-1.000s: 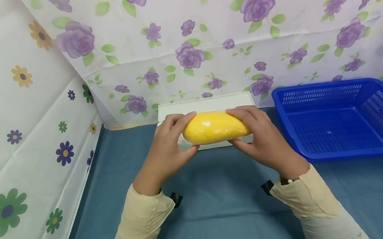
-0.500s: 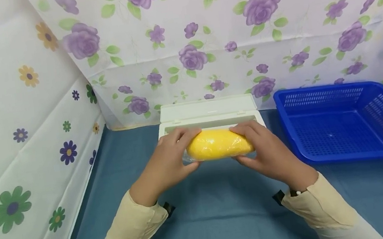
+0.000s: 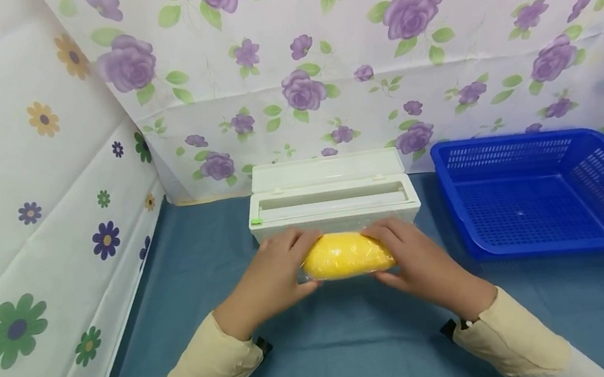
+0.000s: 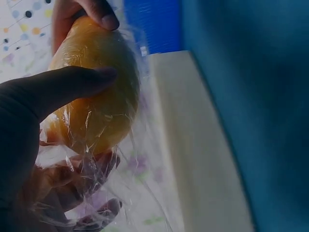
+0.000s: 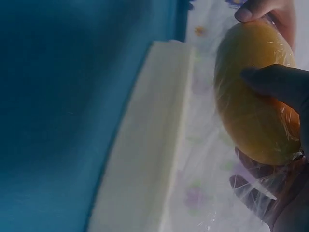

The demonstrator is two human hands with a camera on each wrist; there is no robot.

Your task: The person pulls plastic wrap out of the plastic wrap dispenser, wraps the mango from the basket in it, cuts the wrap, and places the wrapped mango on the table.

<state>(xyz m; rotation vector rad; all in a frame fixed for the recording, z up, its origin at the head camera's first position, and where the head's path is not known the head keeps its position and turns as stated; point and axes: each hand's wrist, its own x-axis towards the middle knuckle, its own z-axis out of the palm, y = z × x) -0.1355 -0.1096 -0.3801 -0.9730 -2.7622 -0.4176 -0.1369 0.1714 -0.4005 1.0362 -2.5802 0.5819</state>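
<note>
A yellow mango point(image 3: 347, 255), wrapped in clear cling film point(image 4: 123, 123), is held up between both hands in front of a white cling film dispenser point(image 3: 332, 205). My left hand point(image 3: 276, 276) grips its left end, with the thumb point(image 4: 79, 82) pressed on the near side and the fingers behind. At the other end my right hand point(image 3: 421, 262) grips it the same way, its thumb point(image 5: 275, 82) lying across the wrapped skin. Loose film trails round the fingers in both wrist views. The dispenser's lid point(image 3: 328, 170) is raised, and a white roll point(image 3: 332, 205) lies inside.
To the right of the dispenser stands a blue plastic basket point(image 3: 530, 204) with perforated walls. A green cutter slider point(image 3: 256, 222) sits at the dispenser's left front edge. Teal cloth point(image 3: 351, 358) covers the table, and flowered sheets point(image 3: 350, 31) rise behind and at the left.
Both hands have drawn the wrapped mango back toward the body and lower in the head view. The open dispenser, largely hidden behind them earlier, now shows.
</note>
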